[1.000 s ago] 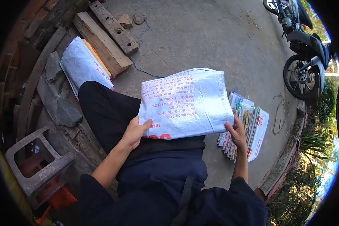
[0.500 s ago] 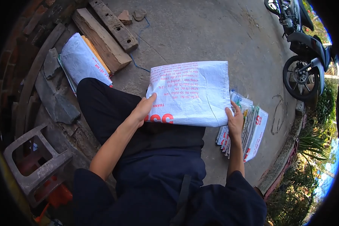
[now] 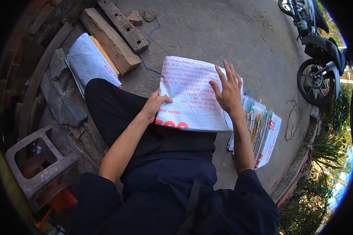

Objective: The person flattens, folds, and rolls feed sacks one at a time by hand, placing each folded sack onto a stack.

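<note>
A folded white woven sack [image 3: 190, 92] with red print lies over my lap, its lettering upside down to me. My left hand [image 3: 155, 107] grips the sack's left edge, thumb on top and fingers hidden beneath. Over the sack's right part is my right hand [image 3: 228, 89], fingers spread and pointing away from me; whether its palm touches the sack I cannot tell. Just right of my right forearm stands a stack of folded sacks [image 3: 264, 135] on the ground. Another pile of folded white sacks [image 3: 88, 58] rests beyond my left knee.
Wooden beams [image 3: 110, 41] and a holed bar [image 3: 123, 25] lie at the upper left. Broken stone slabs [image 3: 62, 100] and a grey hollow block [image 3: 39, 166] are on the left. A motorbike [image 3: 317, 66] stands on the concrete at the right, near a loop of wire [image 3: 292, 121].
My right hand has let go of the sack's right edge and moved up and left over it, fingers spread. The left hand still holds the sack, which has turned slightly.
</note>
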`<state>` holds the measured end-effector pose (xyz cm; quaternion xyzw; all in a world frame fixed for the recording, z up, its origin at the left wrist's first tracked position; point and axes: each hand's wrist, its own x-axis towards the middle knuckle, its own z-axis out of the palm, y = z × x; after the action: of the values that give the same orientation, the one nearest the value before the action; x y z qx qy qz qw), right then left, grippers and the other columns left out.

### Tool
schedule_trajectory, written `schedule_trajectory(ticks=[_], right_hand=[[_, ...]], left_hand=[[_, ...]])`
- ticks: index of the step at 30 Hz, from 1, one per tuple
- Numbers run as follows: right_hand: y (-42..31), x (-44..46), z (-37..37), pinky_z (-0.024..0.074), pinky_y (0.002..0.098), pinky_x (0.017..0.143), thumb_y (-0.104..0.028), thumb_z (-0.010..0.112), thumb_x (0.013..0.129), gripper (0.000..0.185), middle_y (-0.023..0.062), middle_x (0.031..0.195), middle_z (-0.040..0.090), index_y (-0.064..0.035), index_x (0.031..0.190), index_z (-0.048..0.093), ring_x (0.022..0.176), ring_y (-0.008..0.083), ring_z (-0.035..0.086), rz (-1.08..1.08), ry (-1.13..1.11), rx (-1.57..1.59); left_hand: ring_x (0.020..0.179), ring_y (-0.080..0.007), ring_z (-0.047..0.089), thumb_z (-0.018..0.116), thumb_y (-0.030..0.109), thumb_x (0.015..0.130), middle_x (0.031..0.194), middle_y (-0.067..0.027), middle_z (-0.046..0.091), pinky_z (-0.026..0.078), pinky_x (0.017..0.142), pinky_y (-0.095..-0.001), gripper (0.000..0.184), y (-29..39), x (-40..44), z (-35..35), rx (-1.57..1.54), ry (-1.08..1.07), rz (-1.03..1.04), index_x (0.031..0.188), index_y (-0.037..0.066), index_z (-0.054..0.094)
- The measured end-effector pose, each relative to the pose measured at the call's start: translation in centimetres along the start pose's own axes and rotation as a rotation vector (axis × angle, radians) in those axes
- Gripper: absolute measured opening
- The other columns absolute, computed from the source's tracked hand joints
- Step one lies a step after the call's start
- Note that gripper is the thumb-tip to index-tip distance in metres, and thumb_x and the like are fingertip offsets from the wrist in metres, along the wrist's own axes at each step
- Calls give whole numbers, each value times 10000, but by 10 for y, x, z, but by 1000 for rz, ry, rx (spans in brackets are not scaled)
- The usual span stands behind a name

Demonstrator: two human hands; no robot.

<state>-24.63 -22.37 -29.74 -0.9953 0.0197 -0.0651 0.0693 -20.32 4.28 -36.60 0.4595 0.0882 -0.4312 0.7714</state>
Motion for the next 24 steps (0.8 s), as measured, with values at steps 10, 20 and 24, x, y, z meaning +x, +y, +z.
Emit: schedule_trajectory(ticks=[10,20,24], right_hand=[[30,24,53,153,574,1124,-476,485,949,630,205,1546,233,-157,1475,350,1432,396,199,241,-162,45],[-35,37,84,278,481,1086,-377,614,894,627,218,1491,329,-99,1417,408,1373,384,325,-95,-53,160],[-61,40,142,355,501,1046,-337,657,838,705,163,1486,363,-135,1449,369,1364,343,361,-195,-392,-21]], left_hand=[[1064,-200,603,608,-2,831,1217,-129,570,489,936,-330,575,26,-2,-1,47,-39,273,1358,-12,376],[1003,-282,644,540,-57,847,1153,-181,627,518,906,-398,401,97,96,-125,175,301,82,1247,-57,509],[915,-276,672,590,14,773,1062,-195,669,528,785,-373,410,71,98,-127,561,541,257,1163,-107,566]])
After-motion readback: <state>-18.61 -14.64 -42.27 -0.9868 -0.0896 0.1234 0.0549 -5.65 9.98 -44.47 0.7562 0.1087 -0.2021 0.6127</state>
